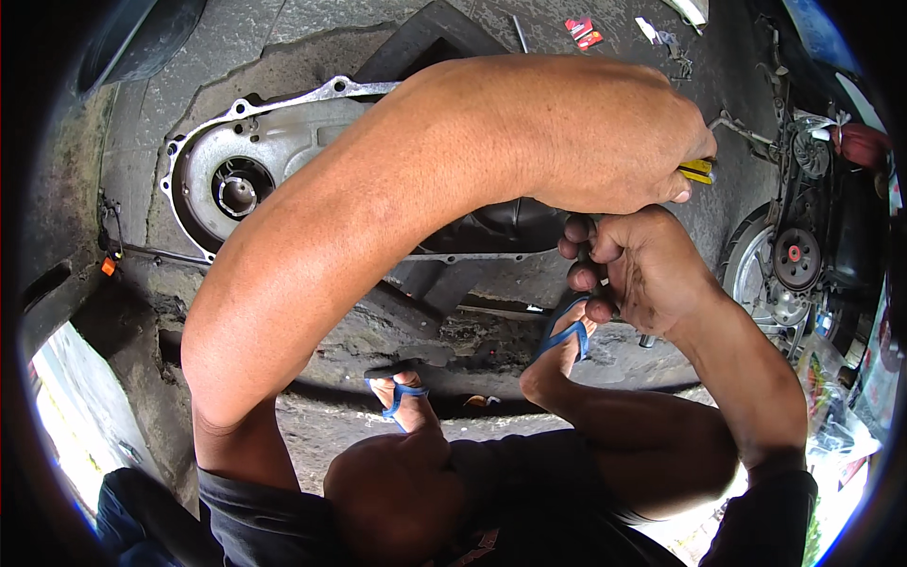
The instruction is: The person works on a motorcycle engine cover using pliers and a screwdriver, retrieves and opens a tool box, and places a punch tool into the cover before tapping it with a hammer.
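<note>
My left arm reaches across the view to the right, over an open metal engine casing (227, 118). At its end my left hand (642, 142) is closed, back of the hand up. A small yellow-and-black object (697, 171) shows between its thumb and fingers; its kind is unclear. Just below, my right hand (642, 269) is turned palm up with its darkened fingers curled. Something dark and narrow seems to lie within these fingers, too hidden to name. The casing has a bolt-holed rim and a round bearing seat (238, 189) at its left end; my left forearm hides its middle.
A dark block (439, 38) lies behind the casing. A red packet (584, 34) and a thin metal rod (521, 34) are on the floor beyond. At right stands a motorcycle with a wheel (751, 269) and exposed engine parts. My feet in blue sandals (570, 333) are near the casing.
</note>
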